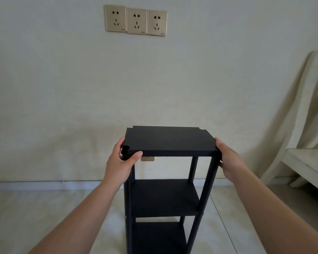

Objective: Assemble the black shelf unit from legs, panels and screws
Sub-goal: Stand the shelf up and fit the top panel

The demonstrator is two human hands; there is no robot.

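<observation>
The black shelf unit [165, 198] stands upright on the tiled floor in front of me, with three panels on round black legs. Its top panel [170, 141] lies flat across the leg tops, with notched corners at the back. My left hand [120, 163] grips the panel's front left corner, thumb on the front edge and fingers around the side by the leg. My right hand [228, 160] holds the front right corner and the top of the right front leg [204, 195]. Small screws show on the front legs at the middle panel [165, 198].
A pale wall stands close behind the unit, with three gold sockets [136, 21] high up and another low socket [148, 158] just under the top panel. A cloth-draped seat [308, 162] stands at the right. Tiled floor [44, 217] spreads to the left.
</observation>
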